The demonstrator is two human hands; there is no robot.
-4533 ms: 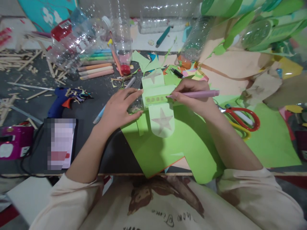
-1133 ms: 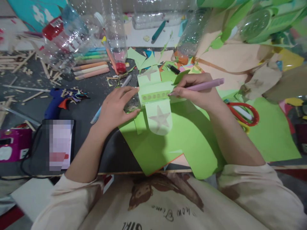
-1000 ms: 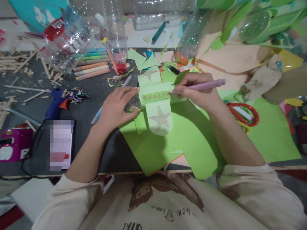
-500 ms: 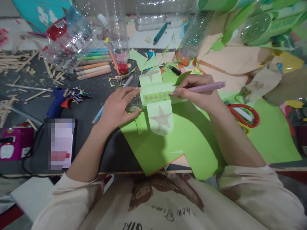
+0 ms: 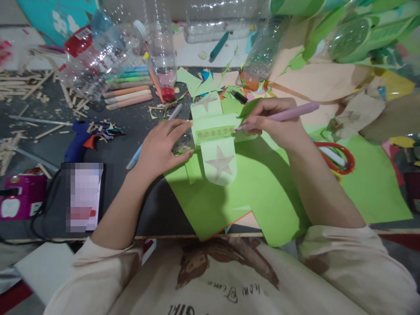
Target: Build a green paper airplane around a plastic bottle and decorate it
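Note:
A purple felt-tip pen is pinched in the fingers of my right hand, its tip by the right end of a row of coloured dots. The dots run along a bright green strip on a pale green paper cutout. Below the strip, a rounded paper flap bears a brownish star, and part of another star shows above. My left hand lies with thumb and fingers spread, fingertips touching the cutout's left edge. Beneath is a large green paper sheet.
Red-handled scissors lie beside my right forearm. To the left are a blue glue gun, a phone and several wooden sticks. Clear plastic bottles, paper scraps and felt-tip pens fill the back.
My right hand has shifted slightly right with the pen, its tip moving a little off the last dot. The left hand and the paper cutout have stayed put.

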